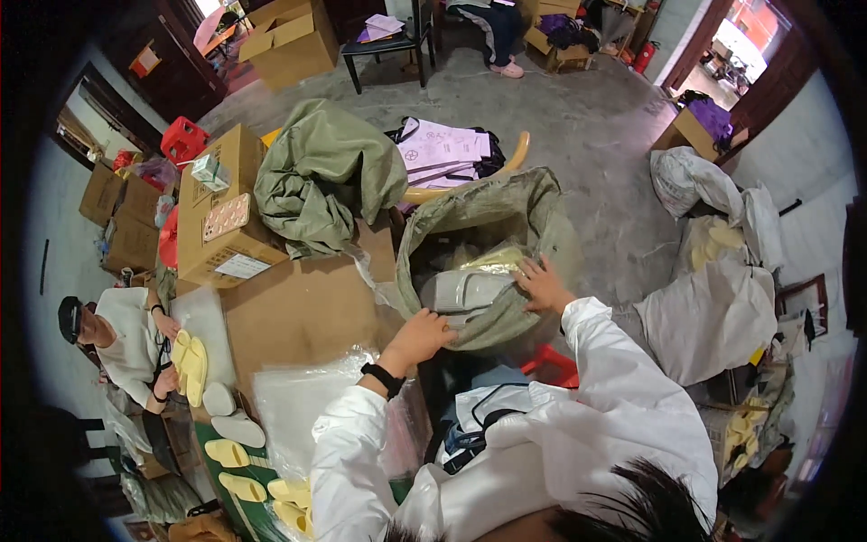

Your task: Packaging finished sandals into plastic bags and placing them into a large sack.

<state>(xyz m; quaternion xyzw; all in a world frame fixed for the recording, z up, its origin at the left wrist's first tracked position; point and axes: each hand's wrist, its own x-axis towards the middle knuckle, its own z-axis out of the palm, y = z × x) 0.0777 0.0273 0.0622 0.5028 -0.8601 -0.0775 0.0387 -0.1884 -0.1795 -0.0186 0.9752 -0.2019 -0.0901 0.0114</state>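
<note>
My left hand (pixel 418 339) bends its fingers over the near rim of the green sack (pixel 498 327), grasping it; my right hand (pixel 545 285) lies on the right rim, fingers spread, and I cannot tell whether it grips. The sack stands in front of me, just right of the tabletop (pixel 289 312), mouth upward, the opening's long axis slanting from near left to far right. Inside, the wrapped grey slippers (pixel 462 294) lie lengthwise roughly left to right; a yellowish packet (pixel 495 261) slants behind them.

Far left, a co-worker (pixel 122 334) handles yellow slippers (pixel 191 366). The tabletop, topped with brown cardboard, carries a carton (pixel 230 163), olive cloth (pixel 330 176) and clear plastic bags (pixel 298 406). Lilac sheets (pixel 442 149) lie beyond the sack; grey floor (pixel 605 135) stretches to pale sacks (pixel 713 312) at right.

The sack's base is hidden, its far interior dark. Film blurs the slippers' outlines, and my hair (pixel 641 506) cuts across the lower edge.
</note>
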